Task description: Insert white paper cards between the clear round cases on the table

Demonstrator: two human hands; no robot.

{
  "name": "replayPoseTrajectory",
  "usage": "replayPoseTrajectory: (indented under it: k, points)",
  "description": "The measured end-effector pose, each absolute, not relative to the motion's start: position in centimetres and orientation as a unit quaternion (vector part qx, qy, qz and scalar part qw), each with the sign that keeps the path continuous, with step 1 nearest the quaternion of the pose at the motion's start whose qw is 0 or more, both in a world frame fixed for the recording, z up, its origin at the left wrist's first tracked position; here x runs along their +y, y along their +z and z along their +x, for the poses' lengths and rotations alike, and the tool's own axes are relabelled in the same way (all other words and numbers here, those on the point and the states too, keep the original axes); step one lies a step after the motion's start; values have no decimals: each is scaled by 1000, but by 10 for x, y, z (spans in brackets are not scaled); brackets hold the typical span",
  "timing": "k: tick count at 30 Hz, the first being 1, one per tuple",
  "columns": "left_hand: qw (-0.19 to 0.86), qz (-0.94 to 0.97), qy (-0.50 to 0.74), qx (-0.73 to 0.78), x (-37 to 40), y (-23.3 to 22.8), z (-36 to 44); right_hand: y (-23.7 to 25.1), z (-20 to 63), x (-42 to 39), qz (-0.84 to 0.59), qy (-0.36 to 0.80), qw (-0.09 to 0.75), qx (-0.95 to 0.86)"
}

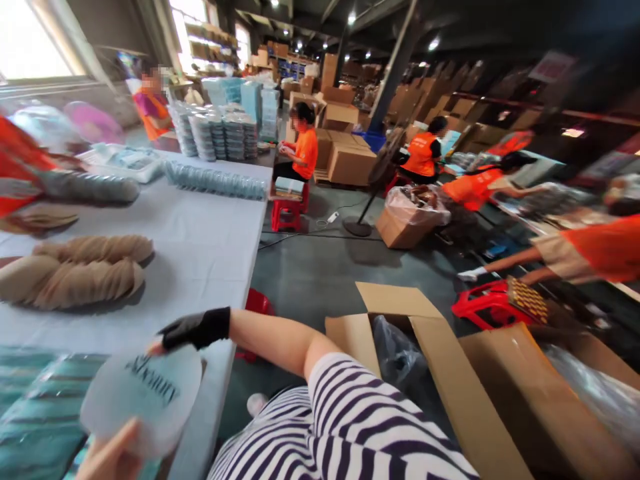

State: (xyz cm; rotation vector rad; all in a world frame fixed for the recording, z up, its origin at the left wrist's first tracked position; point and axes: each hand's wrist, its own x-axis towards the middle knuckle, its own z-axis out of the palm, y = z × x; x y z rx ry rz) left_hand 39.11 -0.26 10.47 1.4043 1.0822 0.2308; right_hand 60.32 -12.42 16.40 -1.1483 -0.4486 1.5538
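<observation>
My right hand (193, 329), in a black fingerless glove, reaches left across my body and its fingertips touch the top edge of a round pale translucent pouch (143, 397) with dark lettering. My left hand (107, 455) grips the pouch's lower edge at the bottom of the view. The pouch is held just above the near corner of the grey-covered table (210, 247). Under and left of it lies a stack of teal wrapped pieces (35, 413).
Rows of beige rounded pieces (85, 273) lie on the table, with blue stacks (215, 180) farther back. An open cardboard box (450, 373) with a plastic liner stands at my right. A red stool (493, 303) and several people in orange sit beyond.
</observation>
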Motion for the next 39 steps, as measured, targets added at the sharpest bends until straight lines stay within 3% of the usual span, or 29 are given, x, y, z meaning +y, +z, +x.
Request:
replayPoseTrajectory:
  k: [2, 4, 6, 9, 12, 15, 18, 25, 28, 31, 34, 39]
  points:
    - [672, 575, 80, 460, -10, 115, 400, 157, 599, -130, -547, 560, 602, -159]
    - [710, 538, 109, 442, -18, 124, 406, 146, 589, -137, -586, 528, 591, -168]
    - [745, 475, 179, 432, -20, 127, 411, 134, 579, -141, -667, 470, 528, -234]
    - [763, 432, 228, 423, -13, 112, 419, 116, 570, -138, -766, 285, 435, -377]
    - [771, 406, 243, 426, -10, 91, 420, 100, 555, -130, -761, 176, 422, -460]
    - [778, 396, 233, 428, -17, 78, 419, 87, 546, -119, -776, 143, 452, -417]
    - [785, 385, 225, 430, -23, 74, 418, 79, 554, -112, -831, 119, 415, -351]
    - [802, 331, 215, 449, -24, 61, 418, 79, 548, -117, -792, 144, 351, -478]
    - [816, 302, 225, 439, -14, 58, 418, 83, 564, -115, -816, 193, 409, -361]
    - [796, 259, 304, 454, 15, 62, 421, 88, 601, -132, -864, 120, 431, -233]
    - [790, 209, 373, 440, 49, 66, 437, 87, 622, -170, -896, 58, 351, -265]
    - [820, 152, 366, 414, 62, 56, 486, 64, 611, -200, -872, 85, 172, -450]
